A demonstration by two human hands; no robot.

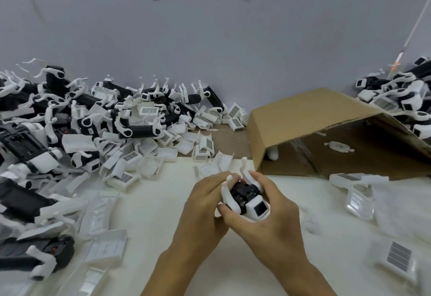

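Our left hand (205, 202) and right hand (268, 216) both grip a small black-and-white toy (253, 204) just above the white desk (158, 202), near its front edge. The fingers (229, 177) of both hands curl around its white legs and body. A tipped cardboard box (303, 113) lies behind on the right, and a pile of similar parts (93, 120) on the left.

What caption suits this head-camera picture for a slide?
Left hand and right hand grip a black-and-white device above a table, beside piled parts and a cardboard box.
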